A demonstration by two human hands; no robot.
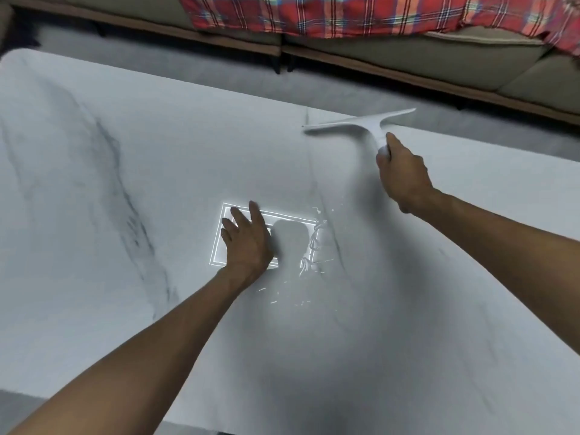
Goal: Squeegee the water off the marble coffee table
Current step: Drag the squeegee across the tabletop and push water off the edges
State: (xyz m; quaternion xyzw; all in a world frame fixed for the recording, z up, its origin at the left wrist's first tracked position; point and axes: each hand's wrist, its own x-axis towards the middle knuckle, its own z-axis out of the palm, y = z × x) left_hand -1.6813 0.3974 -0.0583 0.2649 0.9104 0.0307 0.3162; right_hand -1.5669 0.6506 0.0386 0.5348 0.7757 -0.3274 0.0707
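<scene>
In the head view, the right hand (405,174) is gripping the handle of the white squeegee (361,124), with its fingers curled around the handle. The blade is lying across the far side of the marble worktop (125,152), near its far edge. The picture is blurred there, so I cannot tell if the blade is touching the stone or is hanging just above it.

The left hand (248,240) is resting flat on the middle of the worktop with its fingers spread and is holding nothing. It is partly covering the bright rectangular reflection of a lamp (219,240).

The water (314,246) is shining as small streaks and drops just to the right of the left hand and a little nearer to the person. It is lying well apart from the blade. On the left part of the worktop, no drops are showing, only grey veins.

In my judgement, the task is only partly done: the wet patch in the middle is waiting to be pulled off, and the blade is not yet reaching it.

Behind the worktop, a sofa (408,58) is standing with a plaid blanket (314,14) on it.
</scene>
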